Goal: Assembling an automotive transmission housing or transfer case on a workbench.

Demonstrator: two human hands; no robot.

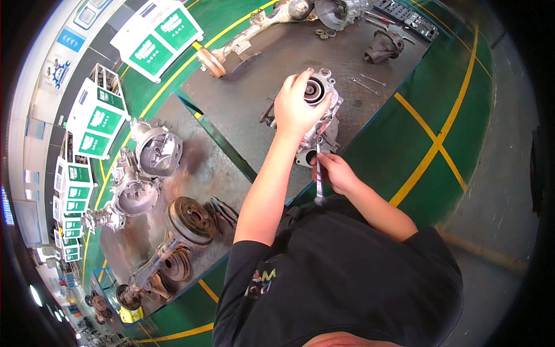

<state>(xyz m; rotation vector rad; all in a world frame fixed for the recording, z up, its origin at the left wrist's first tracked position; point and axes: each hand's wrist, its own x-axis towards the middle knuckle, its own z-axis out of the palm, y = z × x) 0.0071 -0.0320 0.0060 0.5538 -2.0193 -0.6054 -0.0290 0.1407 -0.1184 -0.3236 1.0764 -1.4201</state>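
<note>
A silvery cast-metal gearbox housing (331,128) stands on the metal workbench close in front of me, with a dark round opening ringed in black (314,91) on its top. My left hand (296,107) grips the upper part of the housing, fingers and thumb spread around that ring. Lower down, at the near side, my right hand (335,172) is closed around a long combination wrench (319,179). One end of the wrench reaches up to the housing; whether it sits on a bolt I cannot tell. The fingertips of my right hand are partly hidden.
Two more wrenches (366,87) lie right of the housing, beyond them a dark differential (384,46). A tool set (407,18) and an axle (254,36) occupy the far side. Left, a second bench bears bell housings (159,151) and a brake drum (192,220).
</note>
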